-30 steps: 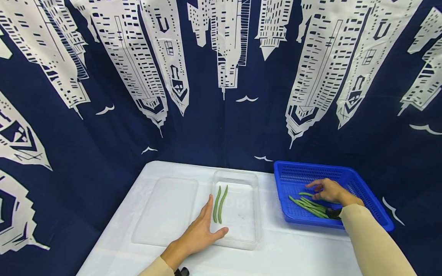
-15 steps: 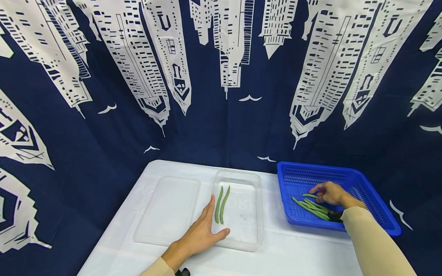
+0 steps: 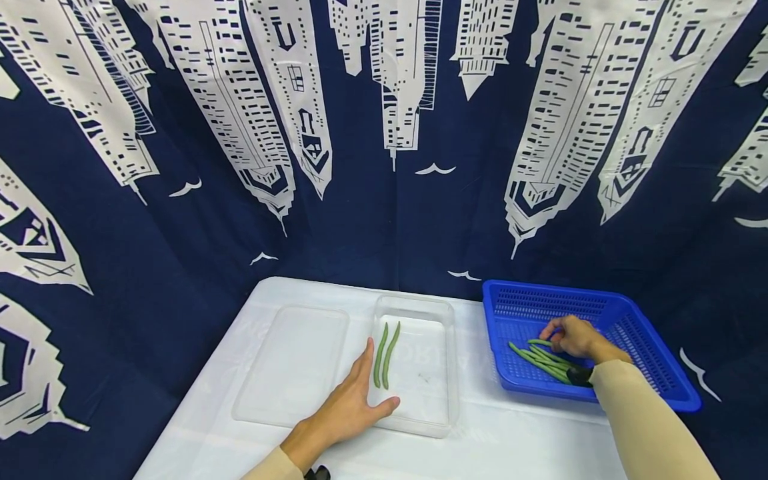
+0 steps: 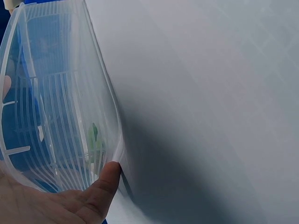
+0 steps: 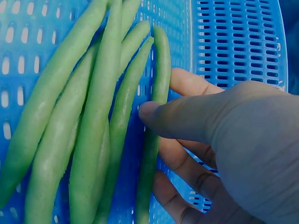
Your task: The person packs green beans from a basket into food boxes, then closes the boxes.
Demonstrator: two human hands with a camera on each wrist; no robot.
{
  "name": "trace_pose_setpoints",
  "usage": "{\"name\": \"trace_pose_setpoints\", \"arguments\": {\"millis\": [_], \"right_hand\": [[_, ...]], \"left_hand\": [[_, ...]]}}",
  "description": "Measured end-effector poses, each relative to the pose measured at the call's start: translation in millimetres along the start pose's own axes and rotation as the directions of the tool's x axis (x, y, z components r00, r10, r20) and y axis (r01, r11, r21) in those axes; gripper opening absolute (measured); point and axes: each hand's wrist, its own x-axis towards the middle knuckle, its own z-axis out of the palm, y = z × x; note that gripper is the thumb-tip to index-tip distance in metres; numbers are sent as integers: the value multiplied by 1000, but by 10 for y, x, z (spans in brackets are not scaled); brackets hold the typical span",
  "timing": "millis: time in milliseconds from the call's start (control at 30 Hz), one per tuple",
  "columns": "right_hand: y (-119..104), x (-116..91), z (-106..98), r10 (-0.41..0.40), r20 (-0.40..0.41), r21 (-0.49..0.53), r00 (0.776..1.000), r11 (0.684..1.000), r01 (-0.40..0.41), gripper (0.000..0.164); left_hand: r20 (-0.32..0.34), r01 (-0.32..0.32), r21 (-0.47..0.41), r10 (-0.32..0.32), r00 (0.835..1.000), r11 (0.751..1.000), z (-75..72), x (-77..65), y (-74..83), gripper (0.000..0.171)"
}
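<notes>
Inside the blue basket [image 3: 555, 288] at the right, my right hand [image 3: 573, 335] pinches a green bean [image 5: 161, 60], thumb across it and fingers behind. Several more green beans [image 5: 93, 121] lie bunched beside that bean on the basket floor. My left hand [image 3: 345, 412] is at the near left corner of a clear plastic container [image 3: 453, 380], fingers extended along its left side and thumb spread to the near edge. The left wrist view shows the thumb against the container's rim [image 4: 112, 88]. Two green beans [image 3: 390, 357] lie side by side lengthwise along the container's left side.
A flat translucent lid [image 3: 294, 363] lies left of the container on the white table [image 3: 504, 440]. Behind the table hangs a dark blue cloth [image 3: 360, 233] printed with white buildings.
My right hand's fingers have closed on a green bean in the basket, from a more spread pose above it. The left hand has kept its place at the container.
</notes>
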Motion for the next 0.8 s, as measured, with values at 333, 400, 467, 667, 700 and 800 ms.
{"name": "trace_pose_setpoints", "arguments": {"millis": [333, 400, 467, 667, 700, 800], "right_hand": [[-83, -47, -42, -21, -37, -17, 999, 1000, 21, 20], [-107, -60, -63, -49, -64, -30, 997, 998, 47, 19], [-137, -71, -84, -72, -91, -41, 993, 997, 69, 18], [-288, -121, -127, -145, -166, -48, 975, 989, 139, 21], [-322, -129, -131, -158, -180, -54, 971, 987, 151, 22], [-440, -148, -145, -192, -212, -70, 958, 981, 181, 24]], "left_hand": [[-5, -1, 6, 1, 1000, 1000, -1, -2, 8, 125], [-5, -5, 10, 5, 1000, 1000, 2, 3, 3, 125], [-6, -8, 12, 8, 1000, 1000, 7, 6, -4, 126], [-5, -13, 10, 13, 1000, 1000, 13, -1, -1, 125], [-4, -12, 9, 12, 1000, 1000, 11, -1, 1, 125], [-6, -10, 8, 10, 1000, 1000, 3, -7, 8, 124]]}}
